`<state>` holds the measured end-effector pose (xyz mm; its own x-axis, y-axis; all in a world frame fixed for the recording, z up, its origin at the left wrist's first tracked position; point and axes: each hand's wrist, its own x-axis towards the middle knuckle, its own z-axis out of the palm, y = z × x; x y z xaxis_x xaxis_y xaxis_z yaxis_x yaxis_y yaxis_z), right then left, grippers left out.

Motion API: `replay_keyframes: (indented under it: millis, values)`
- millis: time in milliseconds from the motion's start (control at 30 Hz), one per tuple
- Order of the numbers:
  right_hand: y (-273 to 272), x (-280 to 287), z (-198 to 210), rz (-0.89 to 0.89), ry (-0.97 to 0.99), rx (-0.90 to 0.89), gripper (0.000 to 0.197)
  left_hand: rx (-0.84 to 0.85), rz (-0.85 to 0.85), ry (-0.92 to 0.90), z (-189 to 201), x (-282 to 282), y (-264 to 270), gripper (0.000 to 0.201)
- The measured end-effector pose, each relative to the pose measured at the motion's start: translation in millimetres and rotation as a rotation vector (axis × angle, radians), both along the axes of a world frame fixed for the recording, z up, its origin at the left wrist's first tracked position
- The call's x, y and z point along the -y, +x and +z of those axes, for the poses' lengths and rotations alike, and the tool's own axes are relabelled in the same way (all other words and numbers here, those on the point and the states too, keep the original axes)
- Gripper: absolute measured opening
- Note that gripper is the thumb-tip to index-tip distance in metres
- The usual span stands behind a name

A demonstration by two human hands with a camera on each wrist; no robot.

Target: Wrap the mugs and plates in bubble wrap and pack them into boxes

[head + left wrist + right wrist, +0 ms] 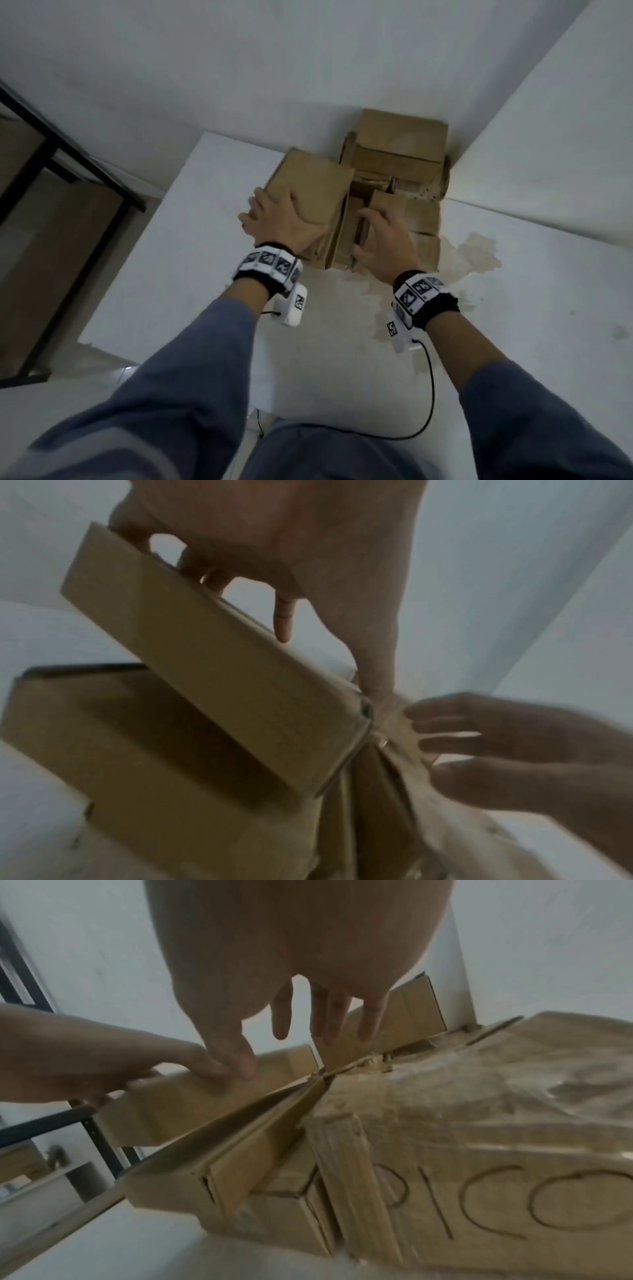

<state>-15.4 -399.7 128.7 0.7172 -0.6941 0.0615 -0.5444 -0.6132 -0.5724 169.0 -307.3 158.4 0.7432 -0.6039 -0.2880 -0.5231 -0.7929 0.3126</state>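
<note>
A brown cardboard box (pixel 400 147) stands on the white table (pixel 191 240), pushed into the wall corner, with its flaps up. My left hand (pixel 270 219) grips the near corner of the left flap (pixel 315 185), thumb on top and fingers behind; in the left wrist view the flap (pixel 212 674) is tilted. My right hand (pixel 380 233) reaches over the right flap (pixel 421 216) with straight fingers (pixel 329 1026), its thumb (pixel 240 1056) touching cardboard. The taped box side (pixel 479 1150) has letters drawn on it. No mug, plate or bubble wrap shows.
A yellowish stain (pixel 476 253) spreads on the table right of the box. White walls close in behind and on the right. A black metal frame (pixel 68 161) stands off the table's left edge. A black cable (pixel 428 394) hangs from my right wrist.
</note>
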Motion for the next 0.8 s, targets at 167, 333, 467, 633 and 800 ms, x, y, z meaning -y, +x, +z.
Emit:
replay_keyframes:
  millis: [167,333,467,633,800]
  values:
    - [-19.3,-11.1,-25.6,-0.032,0.049,-0.123,0.048,0.064,0.062,0.017,-31.3,14.4,-22.3,0.104]
    - [-28.1,-20.5,-41.0,-0.009,0.138,-0.137,0.065,0.127,0.088,-0.016,-43.1,14.1,-33.8,0.1]
    - [-23.6,-23.4,-36.1,-0.018,0.142,-0.123,0.061,0.149,0.051,-0.016,-48.7,10.9,-36.2,0.098]
    - [-37.8,-27.0,-28.5,0.03,0.164,-0.05,0.05,0.08,-0.024,0.021,-39.1,4.2,-39.3,0.093]
    - [-72.8,-31.6,-14.9,-0.002,0.232,-0.025,0.029,-0.039,-0.318,-0.497,-35.9,-34.6,-66.1,0.027]
